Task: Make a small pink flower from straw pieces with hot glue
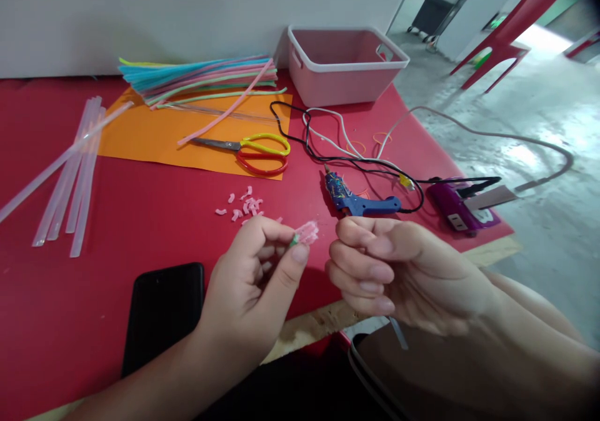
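My left hand [262, 277] pinches a small pink fuzzy piece with a green base [307, 232] between thumb and fingertips. Close by on the right, my right hand [394, 265] is closed, thumb against the curled forefinger; whatever it may hold is too small or hidden to make out. Short cut bits of pink pipe cleaner [250, 207] lie scattered just beyond my left hand. A blue hot glue gun [375, 206] lies behind my right hand, its nozzle pointing away and its lower part hidden by the fingers.
Scissors [262, 152] and pipe cleaners [201, 77] lie on orange paper [154, 140]. Glue sticks [79, 171] are left, a black phone [164, 315] nearer. A pink basket [342, 84] stands behind. Cables [328, 157] run to a purple power strip [462, 208] near the table's right edge.
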The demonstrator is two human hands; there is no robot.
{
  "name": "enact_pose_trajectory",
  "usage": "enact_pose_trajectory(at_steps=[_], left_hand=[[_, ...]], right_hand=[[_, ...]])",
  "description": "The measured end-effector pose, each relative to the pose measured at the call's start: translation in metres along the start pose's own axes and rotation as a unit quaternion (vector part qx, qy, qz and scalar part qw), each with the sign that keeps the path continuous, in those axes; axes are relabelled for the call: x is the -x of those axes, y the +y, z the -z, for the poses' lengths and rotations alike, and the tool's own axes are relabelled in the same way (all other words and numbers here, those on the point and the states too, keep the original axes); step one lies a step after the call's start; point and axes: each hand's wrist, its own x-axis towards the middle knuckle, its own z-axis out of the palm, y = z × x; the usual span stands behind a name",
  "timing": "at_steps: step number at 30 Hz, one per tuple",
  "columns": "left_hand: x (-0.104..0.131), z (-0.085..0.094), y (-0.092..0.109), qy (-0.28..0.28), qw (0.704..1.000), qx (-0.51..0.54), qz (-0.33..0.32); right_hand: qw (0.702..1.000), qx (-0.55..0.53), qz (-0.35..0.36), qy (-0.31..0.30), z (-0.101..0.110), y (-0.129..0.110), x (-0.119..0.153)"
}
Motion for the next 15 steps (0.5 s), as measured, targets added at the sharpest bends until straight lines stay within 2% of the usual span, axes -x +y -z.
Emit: enact_pose_trajectory(at_steps=[5, 8, 15], left_hand=[[0.0003, 0.0001, 0.0000, 0.003, 1.000, -0.004, -0.009], [0.0006, -0.0004, 0.0000, 0.004, 1.000, -0.001, -0.004], [0.0011, -0.0018, 0.0004, 0.013, 1.000, 0.001, 0.002]], right_hand=[[1.000, 0.013, 0.016, -0.001, -0.0007, 0.0001, 0.0010], [1.000, 0.026, 0.002, -0.013, 0.0008, -0.0035, 0.0019], [1.000, 0.013, -0.007, 0.010, 0.0027, -0.0048, -0.0003]])
